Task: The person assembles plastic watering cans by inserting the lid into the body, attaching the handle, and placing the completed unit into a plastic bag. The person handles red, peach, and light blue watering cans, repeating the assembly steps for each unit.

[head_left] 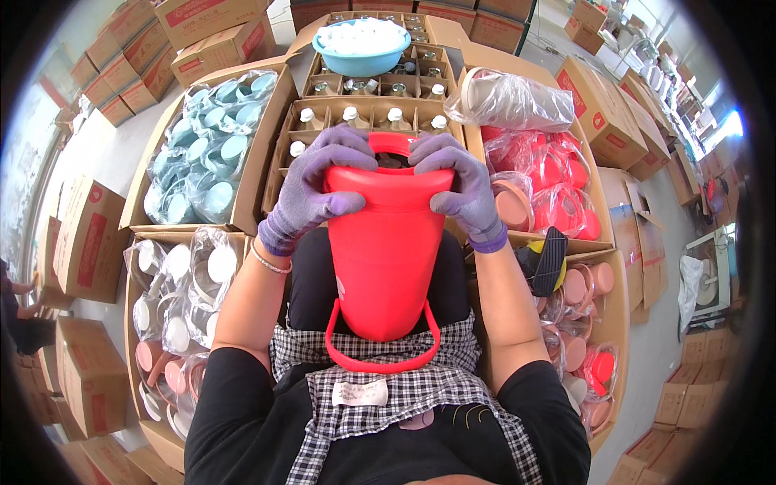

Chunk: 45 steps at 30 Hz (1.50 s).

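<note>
A red plastic jug body (388, 260) lies across my lap, its wide ringed end pointing away from me. Its curved red handle (383, 364) hangs against my checked apron (424, 394). My left hand (324, 179), in a purple-grey work glove, grips the left side of the ringed end. On the opposite side my right hand (458, 179), gloved alike, holds the same rim. Through the round opening something dark shows, too shaded to name. Just beyond my hands, glass bottles with white caps (350, 116) stand in a divided carton (418, 108).
Bagged light-blue parts fill a carton (128, 206) at left; bagged white and pink parts (176, 327) lie nearer. At right are bagged red parts (548, 163) and pink parts (576, 354). A blue basin (364, 60) holds white caps. Another person (24, 315) is at far left.
</note>
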{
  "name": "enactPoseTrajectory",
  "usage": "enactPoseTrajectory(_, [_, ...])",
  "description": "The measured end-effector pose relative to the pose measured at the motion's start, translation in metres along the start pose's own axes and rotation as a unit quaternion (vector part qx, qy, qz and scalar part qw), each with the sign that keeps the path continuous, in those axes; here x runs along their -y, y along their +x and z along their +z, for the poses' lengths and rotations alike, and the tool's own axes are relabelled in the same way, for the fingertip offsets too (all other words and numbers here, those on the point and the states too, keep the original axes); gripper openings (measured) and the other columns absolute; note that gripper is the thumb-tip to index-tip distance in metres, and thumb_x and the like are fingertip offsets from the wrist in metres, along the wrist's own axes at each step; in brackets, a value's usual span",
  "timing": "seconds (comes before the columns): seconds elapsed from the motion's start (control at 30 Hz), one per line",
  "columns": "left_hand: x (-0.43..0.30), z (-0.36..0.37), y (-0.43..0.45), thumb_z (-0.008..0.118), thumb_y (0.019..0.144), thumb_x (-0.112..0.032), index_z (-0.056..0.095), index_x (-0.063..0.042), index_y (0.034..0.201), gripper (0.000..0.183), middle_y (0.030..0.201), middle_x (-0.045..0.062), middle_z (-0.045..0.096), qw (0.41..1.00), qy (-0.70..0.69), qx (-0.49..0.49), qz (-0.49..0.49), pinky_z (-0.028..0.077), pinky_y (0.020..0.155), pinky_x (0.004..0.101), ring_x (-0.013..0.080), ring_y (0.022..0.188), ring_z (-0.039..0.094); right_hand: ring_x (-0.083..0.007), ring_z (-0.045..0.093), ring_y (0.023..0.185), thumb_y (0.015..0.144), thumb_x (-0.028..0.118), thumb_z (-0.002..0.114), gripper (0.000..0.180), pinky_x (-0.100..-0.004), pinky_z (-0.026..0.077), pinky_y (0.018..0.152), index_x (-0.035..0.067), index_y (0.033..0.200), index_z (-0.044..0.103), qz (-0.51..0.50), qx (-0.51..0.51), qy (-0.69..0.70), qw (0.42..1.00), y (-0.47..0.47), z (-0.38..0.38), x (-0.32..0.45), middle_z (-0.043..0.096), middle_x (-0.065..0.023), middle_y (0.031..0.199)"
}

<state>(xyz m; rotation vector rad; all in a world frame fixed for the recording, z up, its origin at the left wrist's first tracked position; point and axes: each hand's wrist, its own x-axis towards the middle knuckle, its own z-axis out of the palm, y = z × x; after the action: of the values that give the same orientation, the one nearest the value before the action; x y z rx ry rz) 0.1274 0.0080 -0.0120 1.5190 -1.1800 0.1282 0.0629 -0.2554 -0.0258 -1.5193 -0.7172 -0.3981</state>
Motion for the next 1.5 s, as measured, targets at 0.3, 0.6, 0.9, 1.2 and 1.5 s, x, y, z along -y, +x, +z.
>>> enactPoseTrajectory(0.3, [-0.020, 0.007, 0.017, 0.092, 0.077, -0.045, 0.057, 0.002, 0.136, 0.084, 0.126, 0.008, 0.066, 0.971, -0.188, -0.089, -0.120, 0.050, 0.104, 0.0339, 0.0165, 0.119, 0.061, -0.0101, 0.059, 0.108, 0.094, 0.026, 0.079, 0.043, -0.0267, 0.050, 0.094, 0.000, 0.124, 0.064, 0.089, -0.189, 0.122, 0.970, 0.040, 0.014, 0.017, 0.062, -0.0070, 0.125])
enactPoseTrajectory(0.6, [-0.064, 0.029, 0.042, 0.082, 0.087, -0.005, 0.056, 0.001, 0.139, 0.059, 0.129, 0.008, 0.068, 0.906, -0.243, -0.335, -0.084, 0.053, 0.102, 0.0324, 0.0162, 0.116, 0.066, -0.0359, 0.058, 0.127, 0.077, 0.019, 0.088, 0.074, -0.0441, 0.052, 0.101, 0.012, 0.144, 0.056, -0.012, -0.048, -0.343, 0.938, 0.082, 0.024, 0.048, 0.051, -0.0149, 0.147])
enactPoseTrajectory(0.9, [-0.080, 0.049, 0.047, 0.086, 0.081, 0.000, 0.057, 0.000, 0.136, 0.063, 0.121, 0.008, 0.068, 0.897, -0.209, -0.386, -0.049, 0.059, 0.086, 0.0295, 0.0148, 0.103, 0.068, -0.0346, 0.070, 0.101, 0.083, 0.030, 0.084, 0.077, -0.0430, 0.057, 0.089, 0.004, 0.147, 0.050, 0.094, -0.165, -0.277, 0.942, 0.080, 0.045, 0.063, 0.068, -0.0175, 0.118])
enactPoseTrajectory(1.2, [-0.067, 0.040, 0.020, 0.094, 0.072, -0.006, 0.055, 0.002, 0.140, 0.079, 0.130, 0.010, 0.067, 0.946, -0.094, -0.302, -0.068, 0.051, 0.106, 0.0364, 0.0207, 0.120, 0.064, -0.0103, 0.061, 0.054, 0.110, 0.043, 0.050, 0.048, -0.0234, 0.045, 0.052, -0.001, 0.107, 0.072, 0.269, -0.156, 0.041, 0.950, 0.061, 0.010, 0.040, 0.066, -0.0043, 0.065])
enactPoseTrajectory(1.5, [-0.011, -0.012, 0.015, 0.081, 0.051, -0.081, 0.066, 0.001, 0.125, 0.112, 0.126, 0.016, 0.066, 0.997, 0.012, 0.071, -0.001, 0.044, 0.111, 0.0493, 0.0354, 0.128, 0.059, -0.0311, 0.048, 0.143, 0.074, 0.062, 0.087, 0.074, -0.0469, 0.035, 0.120, 0.004, 0.117, 0.071, 0.077, -0.006, 0.125, 0.989, 0.000, -0.001, 0.001, 0.066, -0.0127, 0.128])
